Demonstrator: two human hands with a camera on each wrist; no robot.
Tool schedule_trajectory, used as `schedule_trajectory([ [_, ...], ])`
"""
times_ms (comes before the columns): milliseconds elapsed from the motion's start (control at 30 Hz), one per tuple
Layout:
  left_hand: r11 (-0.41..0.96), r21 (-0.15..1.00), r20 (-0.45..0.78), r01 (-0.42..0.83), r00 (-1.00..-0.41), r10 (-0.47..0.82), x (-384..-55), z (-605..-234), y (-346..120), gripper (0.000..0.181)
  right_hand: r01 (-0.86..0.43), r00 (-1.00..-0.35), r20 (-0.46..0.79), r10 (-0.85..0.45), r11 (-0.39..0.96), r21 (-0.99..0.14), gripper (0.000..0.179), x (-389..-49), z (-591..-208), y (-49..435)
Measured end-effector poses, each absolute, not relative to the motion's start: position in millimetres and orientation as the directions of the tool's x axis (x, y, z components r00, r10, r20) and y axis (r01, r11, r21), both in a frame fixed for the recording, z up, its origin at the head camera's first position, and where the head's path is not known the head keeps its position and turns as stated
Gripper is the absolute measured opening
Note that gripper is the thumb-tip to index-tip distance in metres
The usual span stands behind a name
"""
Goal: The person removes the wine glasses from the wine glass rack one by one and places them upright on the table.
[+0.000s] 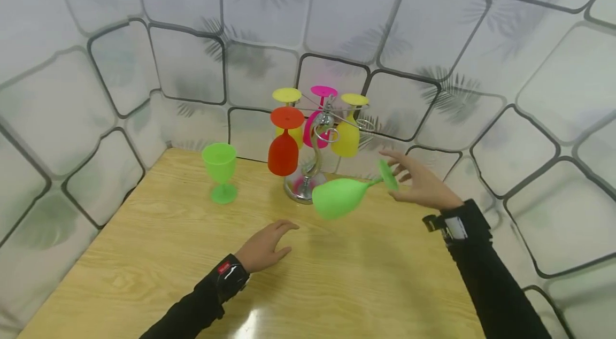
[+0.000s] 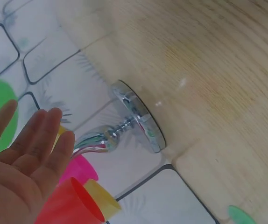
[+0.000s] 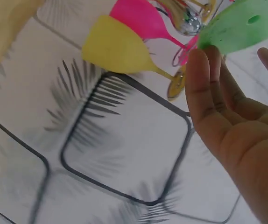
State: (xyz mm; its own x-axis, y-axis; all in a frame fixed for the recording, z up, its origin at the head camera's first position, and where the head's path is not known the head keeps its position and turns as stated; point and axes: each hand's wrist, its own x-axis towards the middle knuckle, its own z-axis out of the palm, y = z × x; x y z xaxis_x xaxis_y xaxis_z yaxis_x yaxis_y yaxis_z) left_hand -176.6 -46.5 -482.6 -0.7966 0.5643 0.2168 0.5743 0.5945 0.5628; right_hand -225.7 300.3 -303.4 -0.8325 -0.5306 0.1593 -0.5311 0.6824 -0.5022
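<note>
My right hand (image 1: 418, 181) holds a green goblet (image 1: 341, 197) by its round foot, fingertips on the rim of the foot (image 3: 241, 28). The goblet is tilted in the air, its bowl pointing left in front of a chrome rack (image 1: 315, 154). My left hand (image 1: 264, 245) hovers over the table with fingers extended and nothing in it. From the rack hang a red goblet (image 1: 284, 154), a pink goblet (image 1: 310, 128) and two yellow goblets, upside down; one yellow goblet (image 1: 346, 138) is nearest my right hand. The left wrist view shows the rack's base (image 2: 141, 116).
Another green goblet (image 1: 220, 162) stands upright on the wooden table (image 1: 159, 243), left of the rack. Behind the table rises a wall (image 1: 264, 7) with a leaf and rounded-square pattern. An unfilled wire loop (image 1: 366, 124) sticks out on the rack's right.
</note>
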Motion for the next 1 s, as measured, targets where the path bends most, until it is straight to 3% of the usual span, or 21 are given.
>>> schedule_trajectory([
  [133, 0.607, 0.613, 0.201, 0.505, -0.843, 0.499, -179, -480, -56, 0.05, -0.468, -0.857, 0.25, -0.451, 0.476, -0.745, 0.074, -201, -363, 305],
  [233, 0.596, 0.666, 0.186, 0.449, -0.874, 0.45, -185, -472, -61, 0.055, -0.388, -0.859, 0.295, -0.418, 0.155, -0.909, 0.069, -190, -414, 292],
  [333, 0.539, 0.731, 0.196, 0.418, -0.886, 0.42, -191, -460, -61, 0.063, -0.286, -0.842, 0.327, -0.428, -0.158, -0.945, 0.066, -180, -458, 270],
  [433, 0.414, 0.806, 0.245, 0.423, -0.875, 0.417, -197, -448, -56, 0.07, -0.2, -0.826, 0.332, -0.456, -0.314, -0.928, 0.064, -170, -487, 245],
  [567, 0.152, 0.878, 0.353, 0.454, -0.828, 0.436, -200, -431, -46, 0.083, -0.12, -0.832, 0.281, -0.479, -0.339, -0.933, 0.063, -164, -506, 218],
  [700, -0.036, 0.877, 0.44, 0.479, -0.771, 0.459, -197, -418, -40, 0.091, -0.071, -0.831, 0.219, -0.511, -0.292, -0.954, 0.062, -164, -512, 202],
  [833, -0.04, 0.871, 0.448, 0.489, -0.76, 0.471, -192, -413, -38, 0.086, -0.062, -0.83, 0.14, -0.541, -0.16, -0.985, 0.071, -167, -509, 198],
  [1000, 0.072, 0.883, 0.383, 0.464, -0.801, 0.46, -188, -419, -37, 0.084, -0.229, -0.858, 0.168, -0.485, 0.068, -0.971, 0.098, -170, -486, 200],
])
